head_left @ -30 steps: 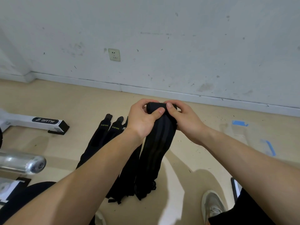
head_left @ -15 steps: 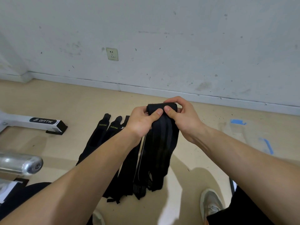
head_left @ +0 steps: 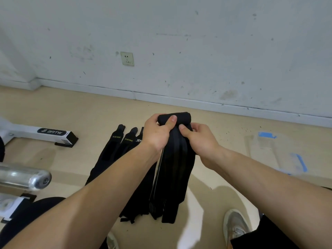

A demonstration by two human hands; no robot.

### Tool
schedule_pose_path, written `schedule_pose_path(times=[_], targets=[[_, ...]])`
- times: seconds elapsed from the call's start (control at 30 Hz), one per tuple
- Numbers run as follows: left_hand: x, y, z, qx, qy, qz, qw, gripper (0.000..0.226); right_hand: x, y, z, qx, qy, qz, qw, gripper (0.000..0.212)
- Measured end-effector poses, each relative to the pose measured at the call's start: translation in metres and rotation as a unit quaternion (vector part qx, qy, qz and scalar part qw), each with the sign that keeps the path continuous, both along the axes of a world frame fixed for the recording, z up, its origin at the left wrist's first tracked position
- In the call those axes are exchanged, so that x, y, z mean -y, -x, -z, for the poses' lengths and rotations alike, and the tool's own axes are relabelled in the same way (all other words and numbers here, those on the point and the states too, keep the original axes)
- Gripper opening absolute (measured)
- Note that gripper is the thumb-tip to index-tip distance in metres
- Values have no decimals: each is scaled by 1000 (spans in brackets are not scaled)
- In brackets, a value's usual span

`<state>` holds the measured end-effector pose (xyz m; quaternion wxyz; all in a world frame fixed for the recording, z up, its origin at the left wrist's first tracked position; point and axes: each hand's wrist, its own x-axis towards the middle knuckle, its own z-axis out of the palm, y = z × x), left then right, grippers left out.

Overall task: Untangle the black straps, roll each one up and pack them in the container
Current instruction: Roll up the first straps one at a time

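A black strap (head_left: 177, 164) hangs in front of me, its top end wound into a small roll (head_left: 181, 117). My left hand (head_left: 157, 133) grips the roll, thumb pressed on its front. My right hand (head_left: 199, 141) pinches the strap just below the roll. The strap's loose tail reaches down to the floor. Several more black straps (head_left: 116, 150) with yellow lettering lie side by side on the floor, partly hidden behind my left forearm. A clear plastic container (head_left: 274, 151) with blue clips sits on the floor at the right.
A white machine foot (head_left: 45, 134) marked BRTW and a chrome bar end (head_left: 25, 177) stand at the left. The white wall with a socket (head_left: 127, 58) runs across the back. My shoe (head_left: 233, 225) is at the lower right.
The roll at the strap's top has grown thicker. My right hand dropped from the top of the roll to the strap below it. The hanging tail has risen a little.
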<state>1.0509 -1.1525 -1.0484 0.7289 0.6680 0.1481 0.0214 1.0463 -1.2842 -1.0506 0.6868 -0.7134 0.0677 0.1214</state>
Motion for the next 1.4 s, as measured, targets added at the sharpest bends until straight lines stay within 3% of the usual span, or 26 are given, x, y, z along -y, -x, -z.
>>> schedule_pose_path(times=[0.13, 0.4, 0.47, 0.6, 0.73, 0.87, 1.03, 1.23, 1.4], targets=[[0, 2, 6, 43, -55, -15, 997, 7, -8, 6, 2, -41, -53, 19, 998, 23], [-9, -4, 0, 109, -154, 38, 981, 19, -5, 0, -16, -42, -54, 23, 997, 18], [-12, -6, -2, 118, -177, 47, 976, 23, -4, -2, -23, -59, -65, 17, 996, 27], [-10, -1, -6, 157, -243, 75, 954, 25, 4, -7, -29, -65, -21, -3, 998, 66], [-6, 6, -5, 208, -320, 86, 920, 25, 5, -11, -27, -88, -23, 6, 996, 59], [-10, 2, -2, 145, -195, 95, 965, 30, 8, -14, -29, -80, -58, 18, 995, 49], [-8, 7, -10, 67, -15, 97, 993, 26, 11, -18, -30, -38, -80, 5, 996, 40], [0, 3, -9, -3, 40, 76, 996, 43, 8, -20, -29, 13, -63, -9, 998, 33], [-1, 1, -11, -24, 67, 47, 996, 34, 1, -19, -22, 10, -51, -2, 999, 40]])
